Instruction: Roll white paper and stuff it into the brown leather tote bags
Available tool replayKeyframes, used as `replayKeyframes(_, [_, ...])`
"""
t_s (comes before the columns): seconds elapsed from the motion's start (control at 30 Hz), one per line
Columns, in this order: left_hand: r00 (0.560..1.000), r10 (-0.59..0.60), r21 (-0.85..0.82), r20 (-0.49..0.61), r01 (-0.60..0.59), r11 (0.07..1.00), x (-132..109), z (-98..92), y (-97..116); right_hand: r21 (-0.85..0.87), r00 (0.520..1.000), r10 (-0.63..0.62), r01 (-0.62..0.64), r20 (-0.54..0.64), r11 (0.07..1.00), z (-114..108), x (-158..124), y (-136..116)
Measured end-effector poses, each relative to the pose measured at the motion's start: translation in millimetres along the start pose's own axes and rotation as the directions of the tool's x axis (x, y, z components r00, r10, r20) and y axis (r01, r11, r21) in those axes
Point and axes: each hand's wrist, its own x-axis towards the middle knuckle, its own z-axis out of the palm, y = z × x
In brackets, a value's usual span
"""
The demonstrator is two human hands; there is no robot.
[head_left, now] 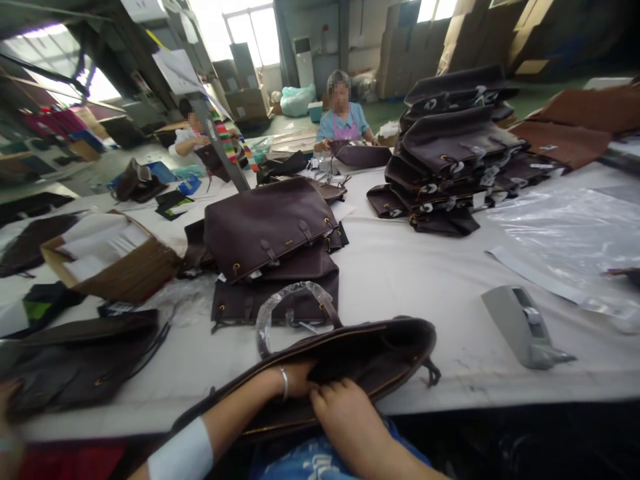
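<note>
- My left hand point(300, 379) is inside the bag point(373, 360); its fingers are partly hidden, so I cannot tell whether they grip anything.
- My right hand point(347, 410) grasps the bag's near rim, fingers curled over it.
- The bag gapes at the near edge of the table point(440, 287), its wrapped handle point(264, 323) standing beyond.

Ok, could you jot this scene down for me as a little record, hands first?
Left hand: inside an open dark bag, fingers partly hidden
Right hand: at the bag's opening, fingers curled; grip unclear
Bag handle: raised, partly wrapped in clear plastic
Right of the bag: grey tape dispenser
Farther right: pile of dark bags
Left side: cardboard box holding white papers
Across the table: two people with dark bags
</note>
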Motion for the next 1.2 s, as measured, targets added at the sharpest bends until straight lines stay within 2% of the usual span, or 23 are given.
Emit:
replayKeyframes(0.07, [0.995,-0.094,0.009,0.023,0.093,0.996,-17.6,-5.0,1.3,0.031,1.0,0.001,-0.001,0.005,1.0,-5.2,-4.9,6.3])
replayKeyframes(0.13, [0.99,-0.129,-0.006,-0.058,0.129,0.992,-37.3,-10.0,8.1,0.047,0.999,-0.01,0.012,-0.035,0.999,-7.8,-11.5,15.7])
replayKeyframes(0.2, [0.984,-0.091,-0.029,-0.154,0.088,0.996,-57.8,-15.0,20.6,0.042,0.995,-0.021,0.025,-0.099,0.999,-8.2,-18.5,27.0])
replayKeyframes(0.27, [0.985,-0.015,-0.063,-0.173,0.005,0.998,-78.2,-19.0,36.0,0.032,0.99,-0.029,0.033,-0.141,0.999,-8.5,-24.1,38.2])
replayKeyframes(0.33, [0.974,0.039,-0.105,-0.222,-0.064,0.992,-98.8,-19.1,48.8,0.031,0.991,-0.034,0.038,-0.131,0.999,-10.5,-26.7,46.8])
replayKeyframes(0.37, [0.957,0.04,-0.125,-0.288,-0.079,0.989,-109.2,-16.3,52.4,0.028,0.993,-0.033,0.036,-0.114,0.999,-12.5,-26.5,49.7])
replayKeyframes(0.43, [0.886,-0.017,-0.178,-0.463,-0.074,0.981,-130.0,-3.3,51.4,0.016,0.997,-0.024,0.026,-0.073,1.0,-18.3,-23.7,52.7])
replayKeyframes(0.5, [0.782,-0.147,-0.281,-0.605,-0.038,0.959,-148.0,20.2,39.2,0.006,0.999,-0.019,0.02,-0.039,1.0,-25.5,-18.4,53.1])
replayKeyframes(0.53, [0.728,-0.237,-0.355,-0.643,-0.01,0.935,-154.7,35.0,30.0,0.01,0.999,-0.021,0.022,-0.027,1.0,-29.4,-15.2,53.0])
replayKeyframes(0.57, [0.679,-0.334,-0.439,-0.653,0.02,0.898,-158.9,51.0,19.6,0.018,1.0,-0.024,0.024,-0.018,1.0,-33.1,-12.1,53.0])
replayKeyframes(0.6, [0.626,-0.458,-0.545,-0.632,0.062,0.836,-160.2,67.2,9.3,0.028,1.0,-0.025,0.026,-0.009,0.999,-36.6,-9.0,53.2])
replayKeyframes(0.63, [0.593,-0.56,-0.649,-0.579,0.081,0.756,-158.4,82.8,-0.1,0.037,1.0,-0.027,0.027,-0.002,0.999,-39.7,-6.3,53.8])
replayKeyframes(0.67, [0.597,-0.602,-0.724,-0.53,0.052,0.688,-153.6,97.0,-7.9,0.045,1.0,-0.03,0.03,0.007,0.999,-42.5,-4.1,54.8])
replayKeyframes(0.7, [0.635,-0.605,-0.774,-0.48,0.018,0.633,-146.1,109.3,-13.6,0.051,0.999,-0.035,0.034,0.019,0.998,-44.8,-2.3,56.2])
replayKeyframes(0.73, [0.702,-0.57,-0.804,-0.427,-0.006,0.595,-136.7,119.4,-17.0,0.057,0.999,-0.042,0.04,0.034,0.998,-46.8,-1.0,58.0])
replayKeyframes(0.8, [0.825,-0.453,-0.811,-0.338,-0.011,0.584,-115.6,132.9,-18.1,0.074,0.996,-0.065,0.06,0.058,0.995,-49.7,0.3,62.3])
replayKeyframes(0.83, [0.861,-0.407,-0.799,-0.303,0.003,0.602,-106.3,136.5,-16.6,0.089,0.994,-0.084,0.078,0.068,0.993,-50.9,0.6,64.6])
replayKeyframes(0.87, [0.877,-0.384,-0.784,-0.29,0.012,0.621,-99.4,138.1,-14.4,0.105,0.992,-0.106,0.098,0.075,0.99,-51.8,0.8,66.9])
replayKeyframes(0.93, [0.876,-0.385,-0.785,-0.291,0.011,0.619,-96.9,135.4,-8.2,0.134,0.986,-0.146,0.135,0.076,0.982,-53.6,1.6,71.0])
replayKeyframes(1.0, [0.876,-0.411,-0.84,-0.252,0.014,0.543,-112.0,123.5,0.4,0.15,0.984,-0.168,0.157,0.06,0.976,-55.8,3.1,73.8])
replayKeyframes(1.1, [0.852,-0.491,-0.941,-0.181,-0.005,0.339,-155.8,88.9,22.4,0.172,0.983,-0.186,0.181,0.011,0.968,-61.2,6.2,75.3])
replayKeyframes(1.13, [0.832,-0.519,-0.963,-0.195,-0.062,0.262,-169.4,74.2,32.9,0.189,0.981,-0.195,0.193,-0.008,0.963,-63.7,7.0,75.5])
replayKeyframes(1.2, [0.836,-0.502,-0.975,-0.222,-0.188,0.119,-185.2,43.8,57.9,0.245,0.972,-0.231,0.234,-0.041,0.941,-69.3,7.1,76.2])
